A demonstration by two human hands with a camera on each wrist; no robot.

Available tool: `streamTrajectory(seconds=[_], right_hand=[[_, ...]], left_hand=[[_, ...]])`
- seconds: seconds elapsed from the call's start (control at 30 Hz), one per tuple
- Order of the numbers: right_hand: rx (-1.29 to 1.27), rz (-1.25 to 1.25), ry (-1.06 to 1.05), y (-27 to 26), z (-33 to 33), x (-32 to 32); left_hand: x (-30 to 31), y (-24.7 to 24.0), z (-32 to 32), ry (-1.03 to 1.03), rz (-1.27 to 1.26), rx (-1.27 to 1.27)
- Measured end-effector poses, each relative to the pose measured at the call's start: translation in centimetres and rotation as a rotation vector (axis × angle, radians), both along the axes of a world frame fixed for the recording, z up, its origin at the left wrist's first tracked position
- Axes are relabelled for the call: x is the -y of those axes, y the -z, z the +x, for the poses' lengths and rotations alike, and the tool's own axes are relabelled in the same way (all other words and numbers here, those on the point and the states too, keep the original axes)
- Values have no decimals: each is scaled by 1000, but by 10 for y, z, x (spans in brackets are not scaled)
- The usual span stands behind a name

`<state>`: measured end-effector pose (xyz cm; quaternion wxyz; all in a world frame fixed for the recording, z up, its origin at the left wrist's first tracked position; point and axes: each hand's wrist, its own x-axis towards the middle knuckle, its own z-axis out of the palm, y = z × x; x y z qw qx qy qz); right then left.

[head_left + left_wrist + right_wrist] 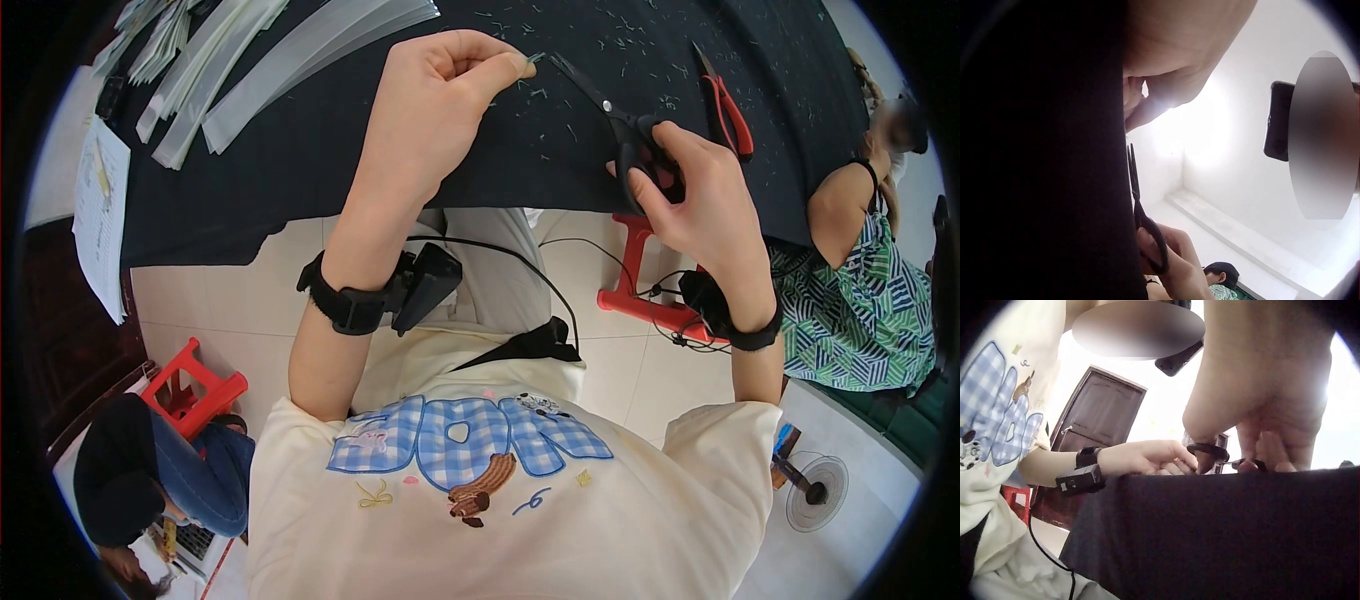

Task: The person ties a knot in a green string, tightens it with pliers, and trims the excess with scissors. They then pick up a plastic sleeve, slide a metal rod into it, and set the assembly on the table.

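My left hand is over the black-clothed table, its thumb and forefinger pinching a tiny, thin greenish strand. Black-handled scissors are in my right hand, thumb and fingers through the handle loops. Their tips point at the pinched strand, a short way from the left fingertips. In the left wrist view the scissors' blades stand slightly parted below the left hand. The right wrist view shows the handle loop around a digit; the table edge hides the strand there.
Red-handled pliers lie right of the scissors. Small greenish clippings are scattered over the cloth. Long translucent strips lie at the back left, near a paper sheet. A person in a green patterned garment sits at the right.
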<state>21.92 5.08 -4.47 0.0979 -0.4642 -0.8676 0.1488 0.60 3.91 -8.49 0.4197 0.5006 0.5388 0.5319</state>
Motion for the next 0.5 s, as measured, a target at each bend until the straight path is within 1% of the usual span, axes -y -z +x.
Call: streamTrajectory(seconds=[0.5], right_hand=[[-53,60,-90,6,-8,-3]], left_hand=[[-1,0,1,6,-19,50]])
